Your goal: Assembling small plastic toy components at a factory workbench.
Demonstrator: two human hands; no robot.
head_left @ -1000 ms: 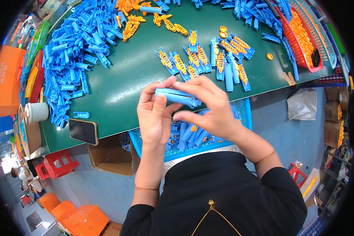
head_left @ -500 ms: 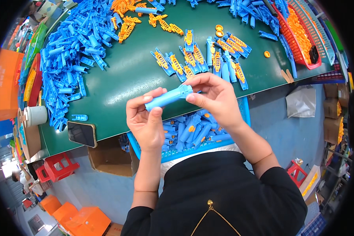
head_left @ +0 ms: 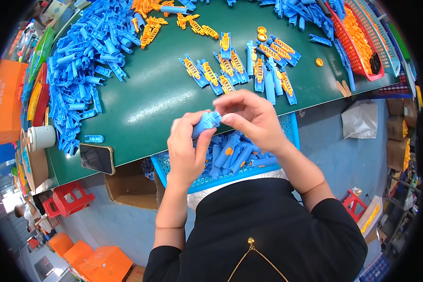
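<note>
A light-blue plastic tube (head_left: pixel 205 125) with a notched end sits in the grip of my left hand (head_left: pixel 187 145), its fingers and thumb wrapped round it. The notched end points up and to the right. My right hand (head_left: pixel 254 120) is beside that end, thumb tip close to it and forefinger raised apart; whether the thumb touches cannot be told. Beneath both hands, a blue basket (head_left: pixel 293 136) holds many blue tubes (head_left: pixel 228 152), some with orange spots. Beyond, blue half-shells with orange ladder-shaped inserts (head_left: pixel 226 69) lie in a loose group on the green table (head_left: pixel 145 89).
Blue shells (head_left: pixel 87 61) are heaped at the left, with orange inserts (head_left: pixel 151 30) at the back. A phone (head_left: pixel 97 158) and a white cup (head_left: pixel 42 138) are at the near left edge. A red basket (head_left: pixel 378 77) of orange parts stands at the right.
My left hand has moved right and turned the tube so its notched end tilts up. My right thumb and forefinger have come off the tube's end and spread apart.
</note>
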